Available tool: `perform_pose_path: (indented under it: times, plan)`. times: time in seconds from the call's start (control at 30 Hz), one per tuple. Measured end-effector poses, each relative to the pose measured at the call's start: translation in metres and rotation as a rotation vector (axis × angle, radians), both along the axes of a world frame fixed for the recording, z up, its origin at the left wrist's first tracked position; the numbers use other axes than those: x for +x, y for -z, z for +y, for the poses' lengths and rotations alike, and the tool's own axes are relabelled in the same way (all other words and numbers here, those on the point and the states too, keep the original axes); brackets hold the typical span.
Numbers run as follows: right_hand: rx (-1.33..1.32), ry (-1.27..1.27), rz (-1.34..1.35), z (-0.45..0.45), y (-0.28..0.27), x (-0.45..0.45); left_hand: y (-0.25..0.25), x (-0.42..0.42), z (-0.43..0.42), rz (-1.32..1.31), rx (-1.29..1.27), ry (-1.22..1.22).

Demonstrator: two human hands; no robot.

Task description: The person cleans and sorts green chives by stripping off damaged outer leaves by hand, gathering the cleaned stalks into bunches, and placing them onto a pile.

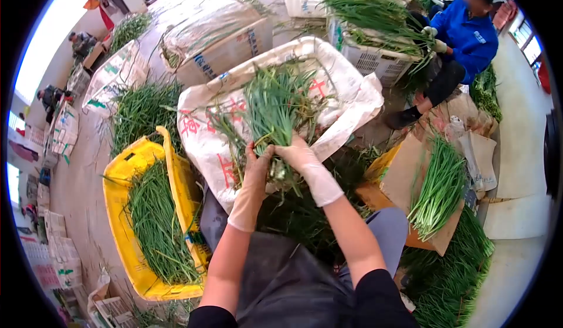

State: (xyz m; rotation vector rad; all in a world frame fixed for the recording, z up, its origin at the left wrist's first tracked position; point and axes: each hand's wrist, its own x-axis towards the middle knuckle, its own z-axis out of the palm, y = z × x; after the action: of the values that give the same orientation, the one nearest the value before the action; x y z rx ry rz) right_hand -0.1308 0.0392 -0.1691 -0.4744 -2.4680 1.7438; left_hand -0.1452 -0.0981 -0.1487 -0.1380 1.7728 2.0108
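My gloved left hand [255, 165] is closed on the lower part of a bunch of chives [274, 100], with the thumb near its root end. My gloved right hand [299, 154] grips the same bunch from the other side. Its green leaves fan out away from me, and the pale, dirty roots hang toward my lap. Under the bunch is a shallow basket lined with a white woven sack [350, 100] that bears red print. Loose leaves and trimmings lie on the sack. My fingertips are partly hidden among the stems.
A yellow crate [111, 211] of chives stands at my left. At right, a neat chive bundle [440, 187] lies on a cardboard box [404, 162]. A co-worker in blue [469, 38] handles chives over a white crate [375, 61]. Another white crate [226, 52] stands ahead.
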Motion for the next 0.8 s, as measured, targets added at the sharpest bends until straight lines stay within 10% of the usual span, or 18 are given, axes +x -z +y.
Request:
perform_pose_path:
  times: [0.2,0.33,0.53,0.63,0.8]
  plan:
    - [0.662,0.020,-0.504,0.016,-0.047,0.050,-0.011,0.030,-0.064,-0.063,-0.178,0.197]
    - [1.092,0.209,-0.073,-0.002,-0.061,0.089,-0.029,0.065,-0.125,0.406,-0.469,0.158]
    - [1.004,0.031,0.179,-0.084,-0.045,0.107,0.009,0.116,-0.218,0.816,-1.245,-0.151]
    - [1.153,0.010,0.015,-0.099,-0.029,0.088,0.018,0.115,-0.228,0.326,-1.093,-0.109]
    - [1.177,0.131,-0.030,-0.091,-0.048,0.073,0.063,0.076,-0.259,0.227,-0.987,0.073]
